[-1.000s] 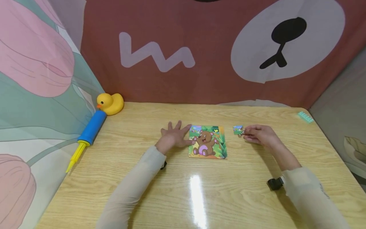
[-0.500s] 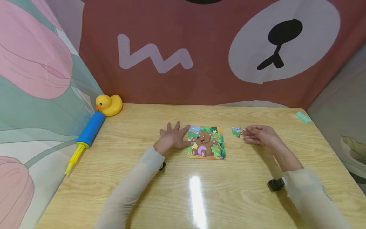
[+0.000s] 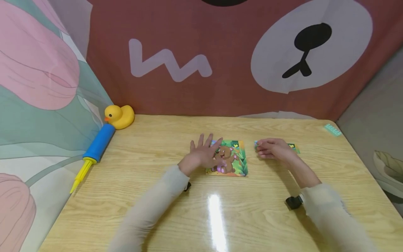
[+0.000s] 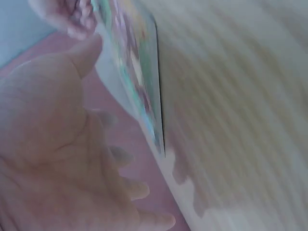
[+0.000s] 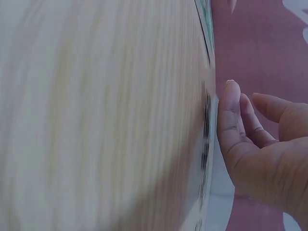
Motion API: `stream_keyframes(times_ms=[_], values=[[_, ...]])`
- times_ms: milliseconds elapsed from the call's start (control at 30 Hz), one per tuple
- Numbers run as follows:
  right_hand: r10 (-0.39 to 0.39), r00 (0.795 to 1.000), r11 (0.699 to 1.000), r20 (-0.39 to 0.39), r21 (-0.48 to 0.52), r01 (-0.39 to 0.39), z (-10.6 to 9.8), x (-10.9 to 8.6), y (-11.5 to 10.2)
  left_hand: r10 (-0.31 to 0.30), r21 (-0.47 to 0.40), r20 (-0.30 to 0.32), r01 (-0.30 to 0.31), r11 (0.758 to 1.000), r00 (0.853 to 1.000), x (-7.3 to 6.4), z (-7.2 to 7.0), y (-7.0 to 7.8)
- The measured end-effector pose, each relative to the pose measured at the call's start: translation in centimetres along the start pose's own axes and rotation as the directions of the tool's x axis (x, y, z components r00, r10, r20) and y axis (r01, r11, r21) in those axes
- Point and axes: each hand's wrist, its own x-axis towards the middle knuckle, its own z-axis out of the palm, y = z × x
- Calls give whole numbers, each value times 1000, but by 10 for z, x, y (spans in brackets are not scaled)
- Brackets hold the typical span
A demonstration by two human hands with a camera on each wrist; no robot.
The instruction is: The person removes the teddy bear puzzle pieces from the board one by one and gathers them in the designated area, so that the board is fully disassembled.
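A square bear picture puzzle [image 3: 240,162] lies flat in the middle of the wooden table. Over its left part hovers my left hand [image 3: 203,155], fingers spread and holding nothing; in the left wrist view the palm is apart from the puzzle's edge [image 4: 137,77]. To the right, small picture pieces [image 3: 293,146] lie in a row and show on both sides of my right hand [image 3: 277,151]. That hand is bent loosely above them, partly hiding them. A gap shows between its thumb and fingers [image 5: 231,113] in the right wrist view, with nothing held there.
At the table's back left sit a yellow rubber duck [image 3: 121,117] and a blue and yellow hand pump [image 3: 99,143]. A mint toy brick [image 3: 332,130] lies near the back right corner. Printed cloth [image 3: 176,98] hangs behind the table.
My left hand has come off the puzzle's left edge and moved right over it. My right hand has moved slightly left, from beside the small piece to over the row of pieces.
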Motion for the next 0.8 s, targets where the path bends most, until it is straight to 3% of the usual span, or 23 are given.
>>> stream_keyframes(times_ms=[300,500,800], values=[[15,999,993,45,-118,-10,37,12,-8,9,75,82,-15,997,997,10,11,25],[-10,998,985,69,-173,22,51,18,-7,-1,81,103,-8,997,995,15,14,25],[-13,998,965,68,-259,30,56,20,-8,-13,110,127,-1,994,992,20,18,21]])
